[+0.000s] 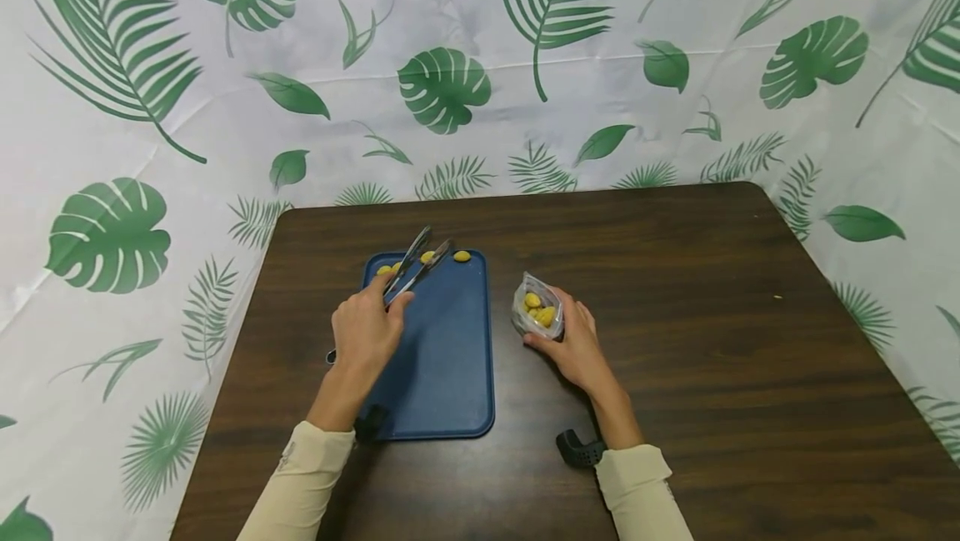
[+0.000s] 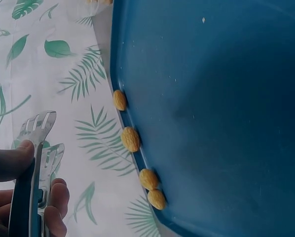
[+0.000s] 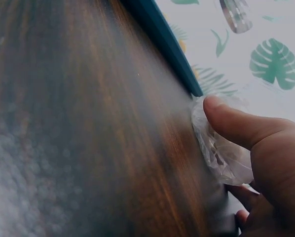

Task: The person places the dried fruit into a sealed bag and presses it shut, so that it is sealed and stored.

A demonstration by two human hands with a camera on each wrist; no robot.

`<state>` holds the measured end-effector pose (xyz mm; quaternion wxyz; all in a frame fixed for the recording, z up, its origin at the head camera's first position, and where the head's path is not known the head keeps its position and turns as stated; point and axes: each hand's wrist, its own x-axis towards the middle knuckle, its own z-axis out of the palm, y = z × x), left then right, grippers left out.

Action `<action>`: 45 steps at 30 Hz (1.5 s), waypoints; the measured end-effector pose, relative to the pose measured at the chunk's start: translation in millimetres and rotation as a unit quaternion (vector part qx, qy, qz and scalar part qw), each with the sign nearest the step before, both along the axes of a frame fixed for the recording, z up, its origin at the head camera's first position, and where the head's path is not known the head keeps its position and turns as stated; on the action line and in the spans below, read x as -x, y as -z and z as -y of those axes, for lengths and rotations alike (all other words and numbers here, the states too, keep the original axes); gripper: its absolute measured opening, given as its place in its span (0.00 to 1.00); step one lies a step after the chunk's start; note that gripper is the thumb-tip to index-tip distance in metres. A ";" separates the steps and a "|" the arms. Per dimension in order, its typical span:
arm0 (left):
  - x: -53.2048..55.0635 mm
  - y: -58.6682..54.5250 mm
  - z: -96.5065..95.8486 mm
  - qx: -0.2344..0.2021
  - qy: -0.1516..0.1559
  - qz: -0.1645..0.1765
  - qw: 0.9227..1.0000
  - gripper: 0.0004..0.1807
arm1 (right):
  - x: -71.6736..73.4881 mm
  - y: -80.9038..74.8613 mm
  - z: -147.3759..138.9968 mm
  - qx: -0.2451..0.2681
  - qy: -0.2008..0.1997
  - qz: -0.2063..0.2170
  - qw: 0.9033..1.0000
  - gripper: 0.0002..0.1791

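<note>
My left hand (image 1: 366,326) grips metal tongs (image 1: 435,258) over the far left of a blue tray (image 1: 442,374). The tongs' two arms stand apart, with nothing between their tips in the left wrist view. Several yellowish, almond-like nuts (image 2: 130,139) lie along the tray's far edge, two of them touching. To the right of the tray, my right hand (image 1: 577,345) holds a clear plastic bag (image 1: 517,318), its mouth facing up. More of these nuts (image 1: 546,316) show inside it. In the right wrist view the thumb (image 3: 231,121) presses against the crinkled bag.
Both tray and bag are on a dark wooden table (image 1: 712,358). A small yellow fragment (image 1: 777,297) lies on its right side. Behind hangs a white cloth (image 1: 337,124) with green leaf prints. Black wrist cameras (image 1: 579,448) sit on the forearms.
</note>
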<state>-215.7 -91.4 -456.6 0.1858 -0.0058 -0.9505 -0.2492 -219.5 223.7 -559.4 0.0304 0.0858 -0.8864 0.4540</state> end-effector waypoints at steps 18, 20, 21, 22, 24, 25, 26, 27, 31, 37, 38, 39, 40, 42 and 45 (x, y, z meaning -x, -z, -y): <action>6.7 5.7 15.0 0.007 -0.024 0.029 0.999 0.26 | 1.3 0.8 0.3 -0.003 -0.007 -0.017 1.000 0.50; 7.8 7.2 17.2 0.013 -0.027 0.031 0.999 0.26 | 1.0 0.6 0.3 -0.004 -0.005 -0.015 1.000 0.50; 8.1 7.8 18.2 0.015 -0.028 0.032 0.999 0.26 | 1.0 0.8 0.2 -0.005 -0.005 -0.015 1.000 0.50; 8.5 8.5 19.3 0.018 -0.030 0.033 0.999 0.26 | 0.9 0.7 0.2 -0.005 -0.004 -0.016 1.000 0.50; 9.0 9.6 21.2 0.022 -0.032 0.036 0.999 0.26 | 0.9 0.8 0.2 -0.005 -0.004 -0.019 1.000 0.50; 9.2 10.2 22.0 0.023 -0.033 0.037 0.998 0.26 | 0.9 1.0 0.2 -0.006 -0.004 -0.020 1.000 0.50; 9.2 10.6 22.7 0.023 -0.034 0.039 0.998 0.26 | 1.1 1.3 0.1 -0.006 -0.004 -0.022 1.000 0.50; 9.4 11.2 23.3 0.024 -0.035 0.041 0.998 0.26 | 1.2 1.4 0.2 -0.007 -0.005 -0.024 1.000 0.50; 10.0 12.7 25.4 0.026 -0.041 0.046 0.998 0.26 | 1.5 1.3 0.5 -0.008 -0.006 -0.020 1.000 0.50; 11.3 15.0 28.1 0.030 -0.047 0.052 0.997 0.26 | 1.7 -1.0 1.2 -0.007 -0.009 -0.014 1.000 0.50; 11.5 15.5 28.6 0.031 -0.048 0.055 0.997 0.26 | 1.7 -1.1 1.2 -0.007 -0.009 -0.014 1.000 0.50; 11.6 16.0 29.2 0.032 -0.048 0.057 0.997 0.26 | 1.7 -1.1 1.3 -0.007 -0.008 -0.013 1.000 0.50; 11.6 16.4 29.8 0.032 -0.049 0.060 0.997 0.26 | 1.8 -1.0 1.3 -0.007 -0.008 -0.014 1.000 0.50; 11.9 17.3 31.0 0.033 -0.050 0.066 0.996 0.26 | 1.7 -0.7 1.2 -0.008 -0.009 -0.014 1.000 0.50; 12.8 18.2 32.7 0.035 -0.050 0.076 0.995 0.26 | 1.6 -0.2 1.1 -0.009 -0.010 -0.016 1.000 0.50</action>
